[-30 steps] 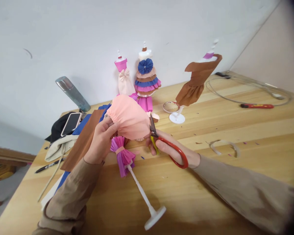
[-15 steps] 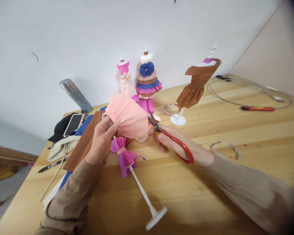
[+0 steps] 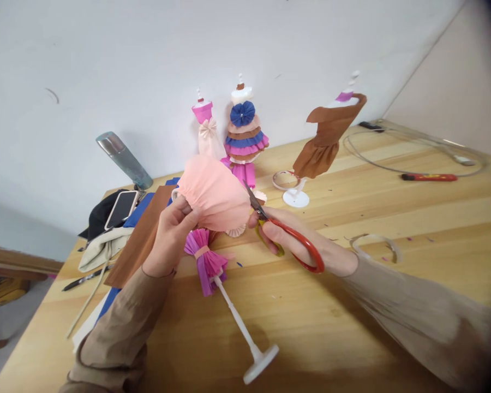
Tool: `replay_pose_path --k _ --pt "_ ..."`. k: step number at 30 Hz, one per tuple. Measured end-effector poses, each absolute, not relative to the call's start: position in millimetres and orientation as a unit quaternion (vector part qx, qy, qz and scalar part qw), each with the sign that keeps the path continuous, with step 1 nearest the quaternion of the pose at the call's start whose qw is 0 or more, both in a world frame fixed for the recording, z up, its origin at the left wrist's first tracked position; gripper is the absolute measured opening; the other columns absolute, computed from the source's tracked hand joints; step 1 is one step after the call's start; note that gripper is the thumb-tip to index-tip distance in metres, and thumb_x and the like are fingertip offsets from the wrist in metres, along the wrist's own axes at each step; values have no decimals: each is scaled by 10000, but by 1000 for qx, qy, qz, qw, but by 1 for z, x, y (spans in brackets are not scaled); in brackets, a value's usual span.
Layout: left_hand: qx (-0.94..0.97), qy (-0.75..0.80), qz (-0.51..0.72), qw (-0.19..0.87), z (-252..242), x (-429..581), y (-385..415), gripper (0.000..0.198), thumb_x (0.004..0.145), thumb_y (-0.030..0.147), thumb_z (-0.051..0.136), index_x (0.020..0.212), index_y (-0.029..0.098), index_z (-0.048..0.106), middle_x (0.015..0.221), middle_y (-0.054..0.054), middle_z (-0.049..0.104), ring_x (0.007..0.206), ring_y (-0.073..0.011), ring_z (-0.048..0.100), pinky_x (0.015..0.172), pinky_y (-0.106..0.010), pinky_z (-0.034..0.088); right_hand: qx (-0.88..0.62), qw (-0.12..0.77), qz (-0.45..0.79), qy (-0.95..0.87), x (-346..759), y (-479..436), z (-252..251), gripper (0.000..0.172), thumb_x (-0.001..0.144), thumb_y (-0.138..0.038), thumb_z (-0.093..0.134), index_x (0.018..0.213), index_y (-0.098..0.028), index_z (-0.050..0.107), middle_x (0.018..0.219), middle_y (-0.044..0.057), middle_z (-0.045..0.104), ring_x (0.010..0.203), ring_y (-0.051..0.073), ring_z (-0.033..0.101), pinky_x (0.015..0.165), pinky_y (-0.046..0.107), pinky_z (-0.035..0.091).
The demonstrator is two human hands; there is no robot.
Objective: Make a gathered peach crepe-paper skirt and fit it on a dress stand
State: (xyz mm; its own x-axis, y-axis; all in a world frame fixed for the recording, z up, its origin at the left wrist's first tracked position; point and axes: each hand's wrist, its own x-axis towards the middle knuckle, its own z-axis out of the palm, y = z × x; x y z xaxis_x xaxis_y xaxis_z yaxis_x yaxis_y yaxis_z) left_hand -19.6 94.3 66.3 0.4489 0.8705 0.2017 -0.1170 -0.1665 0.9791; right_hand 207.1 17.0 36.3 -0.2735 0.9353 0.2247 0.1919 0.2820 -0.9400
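Note:
Pinched at its gathered edge in my left hand [image 3: 174, 232] is a piece of peach pleated crepe paper [image 3: 215, 196], fanned out to the right. My right hand [image 3: 282, 232] grips scissors [image 3: 297, 240] with red and yellow handles; the blades [image 3: 253, 197] point up and left along the paper's right edge. Whether they touch the paper I cannot tell. Below the paper lies a small mannequin stand [image 3: 237, 319] on its side, wearing a pink and purple paper dress [image 3: 207, 259] with a peach band.
Dressed mini mannequins [image 3: 245, 128] stand by the wall, and one in brown [image 3: 321, 139] leans at right. Rolls of tape [image 3: 376, 248], a red cutter [image 3: 429, 177] and a cable lie right. At left are a bottle [image 3: 125, 158], phone [image 3: 121, 210], brown paper [image 3: 141, 234] and pen [image 3: 85, 278].
The peach paper's free edge has shifted slightly right, toward the scissors. The view has moved a little; both hands keep their grips.

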Motion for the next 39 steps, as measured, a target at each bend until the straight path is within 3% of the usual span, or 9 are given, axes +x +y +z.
replay_pose_path --k 16,27,39 --pt "615 308 430 585 66 -18 93 342 863 338 683 1188 233 680 1217 -77 702 1138 -262 654 824 -325 560 -405 442 423 -680 208 16 36 485 939 -664 410 884 -188 487 635 -37 461 523 99 432 487 248 354" --pt "614 305 433 585 64 -19 94 332 862 337 687 1177 234 685 1210 -80 703 1171 -266 639 858 -336 551 -422 444 423 -668 208 16 32 561 908 -718 404 911 -179 557 578 -44 450 471 99 444 441 235 344" --pt "621 310 431 577 64 -20 94 326 869 330 674 1178 227 679 1193 -74 706 1151 -255 644 885 -338 541 -407 462 415 -670 207 16 35 490 940 -652 429 895 -182 557 529 -63 424 447 86 383 431 232 291"
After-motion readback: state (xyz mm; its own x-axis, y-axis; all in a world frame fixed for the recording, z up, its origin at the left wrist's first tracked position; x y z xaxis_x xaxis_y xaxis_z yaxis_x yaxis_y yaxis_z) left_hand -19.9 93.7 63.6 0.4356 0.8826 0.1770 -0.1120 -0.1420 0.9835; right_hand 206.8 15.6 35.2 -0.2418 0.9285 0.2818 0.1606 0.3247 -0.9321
